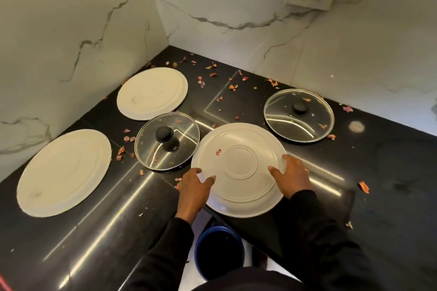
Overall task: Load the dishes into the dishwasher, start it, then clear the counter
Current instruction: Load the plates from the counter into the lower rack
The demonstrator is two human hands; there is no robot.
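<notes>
Head view: three plates (63, 172) (152, 93), two glass lids (151, 149) (283, 123); left hand (192, 186) and right hand (292, 177) grip the nearest plate (240, 165).

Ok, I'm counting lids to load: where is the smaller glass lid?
Head view, left of centre on the black counter: the smaller glass lid lies knob up, left of the upturned plate and nearer than the far white plate.

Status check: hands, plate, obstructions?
Left hand and right hand both hold steel plate, upside down, at counter edge. Small glass lid close beside it. Scraps litter counter.
</notes>
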